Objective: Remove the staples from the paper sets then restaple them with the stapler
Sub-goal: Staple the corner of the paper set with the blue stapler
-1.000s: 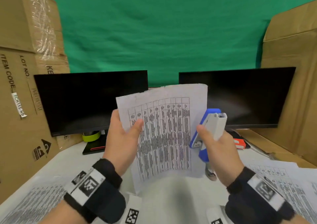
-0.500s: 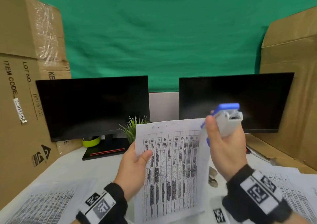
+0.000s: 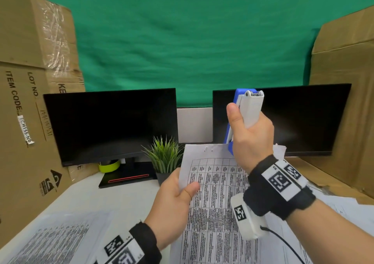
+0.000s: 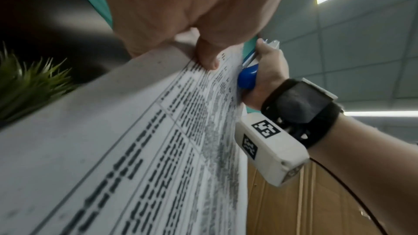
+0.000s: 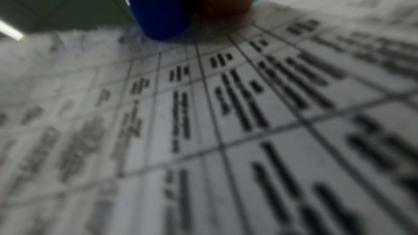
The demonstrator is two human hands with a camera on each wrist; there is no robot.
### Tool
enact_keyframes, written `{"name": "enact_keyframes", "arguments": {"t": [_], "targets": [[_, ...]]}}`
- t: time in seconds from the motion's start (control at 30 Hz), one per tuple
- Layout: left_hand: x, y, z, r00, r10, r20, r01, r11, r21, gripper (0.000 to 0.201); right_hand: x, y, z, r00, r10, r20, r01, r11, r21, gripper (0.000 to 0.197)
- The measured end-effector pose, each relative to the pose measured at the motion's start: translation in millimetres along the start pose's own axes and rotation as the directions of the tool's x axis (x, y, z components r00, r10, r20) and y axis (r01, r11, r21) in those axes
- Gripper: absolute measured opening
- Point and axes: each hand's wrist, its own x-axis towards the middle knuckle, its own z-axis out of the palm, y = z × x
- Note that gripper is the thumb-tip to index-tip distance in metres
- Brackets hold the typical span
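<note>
While the left hand [image 3: 172, 201] holds the paper set [image 3: 214, 203] up off the desk, thumb on the printed face and fingers curled behind the left edge, the right hand [image 3: 251, 138] grips the stapler [image 3: 250, 110] upright above the sheet's top edge. Right fingers wrapped round the white body, thumb pressed along the side nearest the left hand; the blue end points down, at the paper's top right area. Right wrist view: blue tip [image 5: 158, 10] meets the top margin of the sheet [image 5: 226, 113] just above the table grid, blurred; cannot tell whether the paper sits inside the stapler's mouth. Left wrist view: left thumb [image 4: 207, 56] pinches the sheet [image 4: 135, 149] near its top, right hand [image 4: 269, 76] and stapler [image 4: 247, 76] just beyond it along the same edge.

Past the left hand: small potted plant [image 3: 165, 158], then a dark monitor [image 3: 111, 126]. Behind the right hand: second dark monitor [image 3: 303, 118]. More printed sheets [image 3: 52, 241] lie on the desk [image 3: 113, 199] below and outside the left wrist. Cardboard boxes [image 3: 30, 102] on the far left.
</note>
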Motion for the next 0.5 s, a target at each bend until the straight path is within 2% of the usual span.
{"name": "enact_keyframes", "arguments": {"t": [0.13,0.27,0.33,0.4,0.43,0.5], "targets": [[5.5,-10.5,5.8,0.986,-0.163,0.036,0.163,0.986,-0.023,0.027,4.9,7.5,2.1,0.978,0.182,0.098,-0.190,0.979,0.079,0.036],[8.8,-32.0,-0.2,0.965,-0.263,0.021,0.264,0.961,-0.083,0.027,10.5,13.0,-13.9,0.962,0.273,-0.028,-0.269,0.957,0.109,0.024],[12.6,-39.5,-7.8,0.955,-0.296,-0.003,0.293,0.948,-0.124,0.029,9.2,27.6,-31.4,0.921,0.389,-0.032,-0.383,0.917,0.110,0.026],[17.5,-44.4,-12.8,0.950,-0.311,-0.001,0.306,0.937,-0.170,0.031,2.6,46.1,-49.2,0.830,0.550,0.087,-0.556,0.828,0.069,0.035],[20.0,-44.9,-12.9,0.950,-0.311,0.009,0.306,0.932,-0.196,0.032,-3.1,53.6,-57.2,0.763,0.622,0.178,-0.635,0.772,0.023,0.041],[25.5,-44.6,-7.0,0.953,-0.299,0.040,0.300,0.922,-0.243,0.033,-17.5,60.3,-69.3,0.596,0.721,0.353,-0.756,0.652,-0.055,0.040]]}}
